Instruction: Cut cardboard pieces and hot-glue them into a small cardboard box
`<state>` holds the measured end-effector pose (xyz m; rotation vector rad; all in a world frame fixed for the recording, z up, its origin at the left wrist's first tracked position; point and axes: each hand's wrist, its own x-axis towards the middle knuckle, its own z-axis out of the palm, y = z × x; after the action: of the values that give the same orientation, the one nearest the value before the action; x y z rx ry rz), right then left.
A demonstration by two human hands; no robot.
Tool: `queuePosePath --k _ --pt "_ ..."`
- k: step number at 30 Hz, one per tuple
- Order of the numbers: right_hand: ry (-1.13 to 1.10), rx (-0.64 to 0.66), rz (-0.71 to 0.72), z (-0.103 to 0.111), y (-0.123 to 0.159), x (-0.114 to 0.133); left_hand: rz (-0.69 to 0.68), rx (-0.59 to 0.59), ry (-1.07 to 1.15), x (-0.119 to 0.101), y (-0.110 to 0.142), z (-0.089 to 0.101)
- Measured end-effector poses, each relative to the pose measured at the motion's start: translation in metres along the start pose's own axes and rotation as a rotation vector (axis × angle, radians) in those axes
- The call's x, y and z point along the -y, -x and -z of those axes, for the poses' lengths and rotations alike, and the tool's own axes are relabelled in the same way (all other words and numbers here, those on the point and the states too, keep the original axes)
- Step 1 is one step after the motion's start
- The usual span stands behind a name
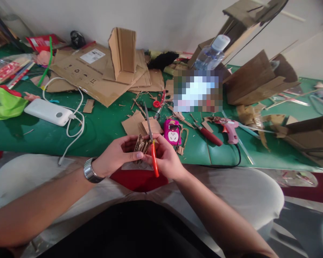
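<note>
My left hand (pixel 117 156) is closed around a small bundle of cardboard pieces (pixel 140 145), its thumb lying across the near side. Scissors (pixel 154 157) with orange handles sit in my right hand (pixel 168 156), their blades pointing away from me over the table edge. The fingers of my right hand also come up against the right side of the cardboard bundle. Just beyond both hands lie flat cardboard scraps (pixel 134 123). Close to the right of my right hand is a pink power socket (pixel 172 132).
On the green table (pixel 97 132) stand a white power bank (pixel 48 111) with a cable, a folded cardboard piece (pixel 125 53), a water bottle (pixel 210 55), a red-handled tool (pixel 210 136), a pink glue gun (pixel 230 129) and cardboard boxes (pixel 247 80). A large flattened carton (pixel 88 75) lies at the back.
</note>
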<state>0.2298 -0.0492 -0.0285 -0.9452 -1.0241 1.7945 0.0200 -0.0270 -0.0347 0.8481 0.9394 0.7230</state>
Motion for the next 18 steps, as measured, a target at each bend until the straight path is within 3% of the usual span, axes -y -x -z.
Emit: queuePosePath --k 11,18 --pt "0.052 0.105 0.036 -0.002 0.005 0.007 0.022 0.038 0.074 0.000 0.001 0.001" --pt "0.198 0.063 -0.004 -0.003 -0.004 0.025 -0.143 -0.075 0.015 -0.005 -0.011 0.009"
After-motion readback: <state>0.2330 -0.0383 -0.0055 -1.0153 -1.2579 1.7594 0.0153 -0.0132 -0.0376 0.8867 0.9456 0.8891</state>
